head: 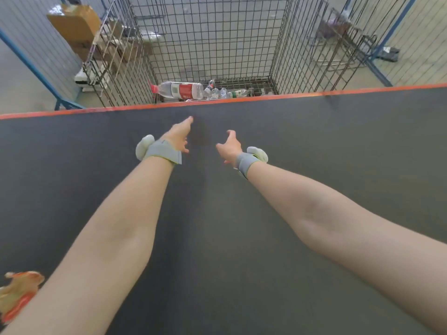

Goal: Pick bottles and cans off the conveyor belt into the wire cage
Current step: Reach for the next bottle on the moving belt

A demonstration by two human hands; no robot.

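Both arms reach over the belt (314,153) toward its far edge. The left hand (177,135) is flat with straight fingers and the right hand (229,147) is spread and slightly curved; neither holds anything. Bottles (181,90) lie on the cage (217,44) floor just past that edge. This looks like a gap between picks, so next the hands need a fresh bottle or can. A crumpled orange thing (18,293), too blurred to name, lies at the near left corner. A box (75,22) stands left of the cage.

The dark grey conveyor belt (242,250) has an orange far edge. A crumpled orange-and-yellow item (19,292), blurred, lies on it at the near left corner.
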